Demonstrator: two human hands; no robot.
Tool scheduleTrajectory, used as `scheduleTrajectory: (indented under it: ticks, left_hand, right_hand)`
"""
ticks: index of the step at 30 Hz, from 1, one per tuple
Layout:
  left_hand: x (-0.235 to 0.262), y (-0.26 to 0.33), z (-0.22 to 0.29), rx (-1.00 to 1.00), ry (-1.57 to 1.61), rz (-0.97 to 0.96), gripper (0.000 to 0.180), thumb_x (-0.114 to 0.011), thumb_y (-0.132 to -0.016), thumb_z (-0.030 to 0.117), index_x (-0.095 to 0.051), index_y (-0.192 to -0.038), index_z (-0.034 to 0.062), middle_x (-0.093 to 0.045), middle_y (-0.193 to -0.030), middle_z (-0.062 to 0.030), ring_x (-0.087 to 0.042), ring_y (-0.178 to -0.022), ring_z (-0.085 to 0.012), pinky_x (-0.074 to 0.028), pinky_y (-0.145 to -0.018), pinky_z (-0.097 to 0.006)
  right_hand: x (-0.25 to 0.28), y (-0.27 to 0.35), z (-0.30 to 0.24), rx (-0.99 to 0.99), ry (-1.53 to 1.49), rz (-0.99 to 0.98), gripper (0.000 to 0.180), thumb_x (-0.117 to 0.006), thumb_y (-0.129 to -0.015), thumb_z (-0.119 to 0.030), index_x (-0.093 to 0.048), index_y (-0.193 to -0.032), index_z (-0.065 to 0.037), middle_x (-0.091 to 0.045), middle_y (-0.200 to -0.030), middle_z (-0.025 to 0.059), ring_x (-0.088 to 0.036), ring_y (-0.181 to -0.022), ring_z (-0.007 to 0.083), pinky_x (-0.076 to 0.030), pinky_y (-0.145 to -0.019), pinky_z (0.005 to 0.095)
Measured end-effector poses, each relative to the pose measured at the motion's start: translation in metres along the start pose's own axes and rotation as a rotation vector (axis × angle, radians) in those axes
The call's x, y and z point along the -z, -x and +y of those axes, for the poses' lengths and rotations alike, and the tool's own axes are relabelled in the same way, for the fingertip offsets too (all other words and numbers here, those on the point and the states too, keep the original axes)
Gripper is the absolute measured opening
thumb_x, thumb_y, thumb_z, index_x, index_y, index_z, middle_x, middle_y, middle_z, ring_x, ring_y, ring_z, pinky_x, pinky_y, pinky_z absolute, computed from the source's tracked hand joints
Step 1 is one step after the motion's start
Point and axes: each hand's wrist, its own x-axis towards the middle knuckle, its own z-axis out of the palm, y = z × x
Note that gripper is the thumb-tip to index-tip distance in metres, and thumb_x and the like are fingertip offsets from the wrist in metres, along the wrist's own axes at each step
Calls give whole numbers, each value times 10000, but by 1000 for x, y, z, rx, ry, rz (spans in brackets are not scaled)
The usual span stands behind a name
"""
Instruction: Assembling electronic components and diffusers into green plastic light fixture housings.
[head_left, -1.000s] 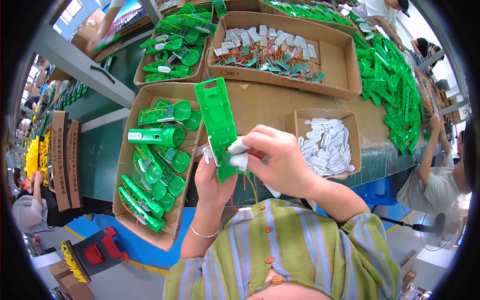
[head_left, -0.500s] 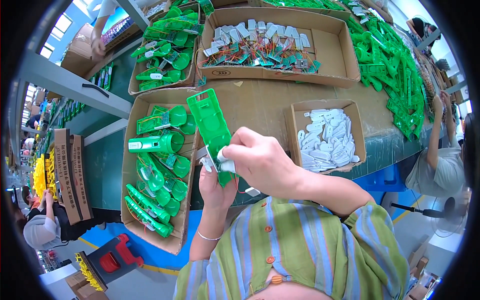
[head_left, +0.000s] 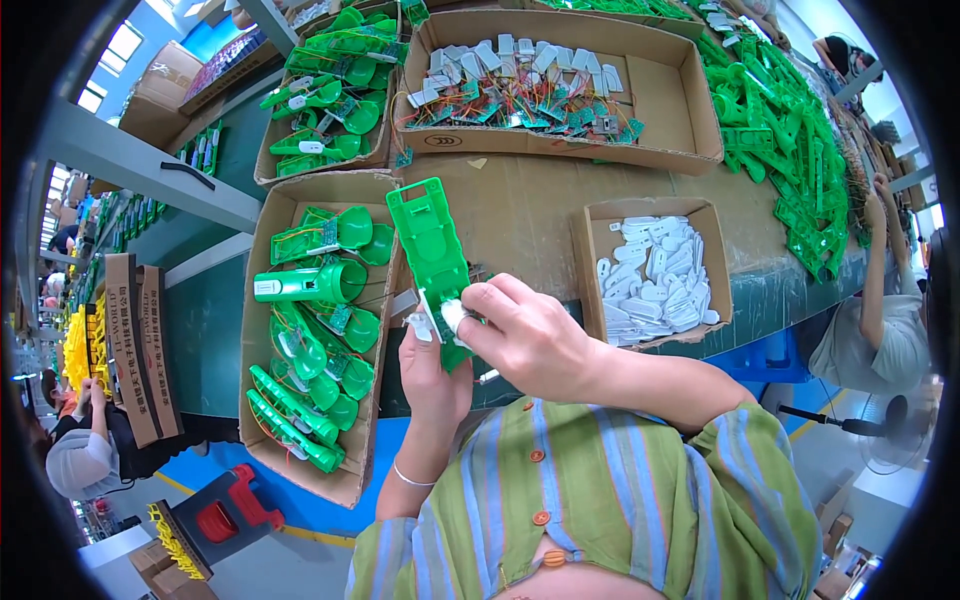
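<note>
My left hand (head_left: 436, 378) grips a long green plastic housing (head_left: 428, 236) from below, its open inner side up and its far end tilted away from me. White coverings wrap my left thumb tip and a fingertip of my right hand (head_left: 528, 332). That hand is closed in a pinch over the near part of the housing; whatever it pinches is hidden behind the fingers. A small white piece on a wire (head_left: 488, 377) sticks out below my right fingers. Left of the housing, a cardboard box (head_left: 372, 440) holds several green housings with circuit boards and wires.
Ahead stands a carton (head_left: 660, 160) of wired circuit boards with white pieces. A smaller box (head_left: 590, 290) of white plastic parts is to the right. Green shells (head_left: 790, 150) are heaped at far right, and another carton (head_left: 265, 165) of housings stands far left. Other people work at both sides.
The housing and both my hands have shifted slightly right. The dangling white piece has swung in closer to my right fingers. Another person's hand at the upper left has drawn back.
</note>
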Motion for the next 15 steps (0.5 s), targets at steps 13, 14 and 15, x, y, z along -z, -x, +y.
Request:
scheduleTrajectory:
  ticks: [13, 14, 15]
  left_hand:
    - [3, 4, 3, -177, -496, -93, 386, -579, -847, 95, -456, -1184, -46, -569, -1041, -50, -533, -879, -89, -429, -773, -221]
    - [-1, 4, 6, -181, -496, -92, 386, -579, -847, 95, -456, -1184, -46, -569, -1041, -50, -533, -879, -89, -429, -773, -221]
    - [-9, 5, 10, -164, -479, -104, 351, -578, -846, 92, -475, -1153, -42, -577, -1007, -47, -537, -857, -87, -434, -753, -219]
  right_hand:
    - [0, 17, 17, -7, -384, 153, 223, -613, -621, 84, -593, -836, 29, -543, -903, 117, -576, -765, 259, -494, -644, 314]
    - [6, 18, 19, -44, -366, 163, 264, -640, -649, 76, -597, -901, 14, -549, -926, 107, -588, -774, 222, -497, -654, 296]
    - [15, 18, 13, -245, -472, 188, 274, -650, -669, 55, -587, -933, 13, -549, -935, 97, -589, -787, 195, -499, -676, 289]
